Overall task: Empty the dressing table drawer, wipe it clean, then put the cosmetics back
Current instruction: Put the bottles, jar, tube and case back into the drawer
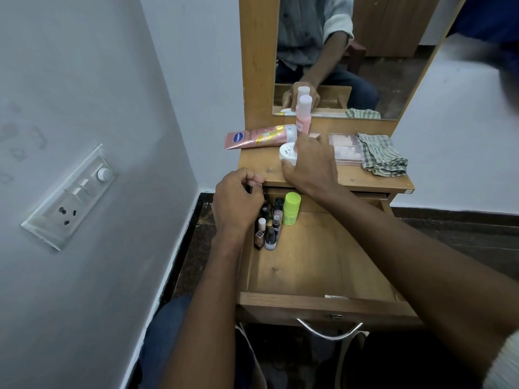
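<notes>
- The drawer [323, 265] was pulled right out, mostly bare wood inside, with a metal handle [329, 331] on its front
- A bunch of nail polish bottles [270, 233] stood packed in the drawer's far-left corner, and a lime green bottle [291, 208] stood just to the right of them
- The left hand [238, 202] sat over that same corner, right above the polish bottles, fingers curled in tight. Couldn't really tell if it was pinching one of the little bottles or nothing at all, the fingertips were tucked under
- The right hand [310, 161] was up on the table [365, 179], thumb and fingers wrapped around a small white jar [287, 153], so the jar was sitting under the left side of the palm, still on the tabletop
- Just behind that hand a pink bottle with a white cap [303, 115] stood upright against the mirror [393, 51]
- A pink tube [258, 137] lay flat on its side to the left of the bottle, close to the jar
- A clear flat case [346, 148] lay right beside the hand on its right, partly hidden by the fingers
- A checked cloth [382, 155] lay crumpled at the table's right end, touching the case
- Off on the left wall there was a switch and socket panel [73, 196]
</notes>
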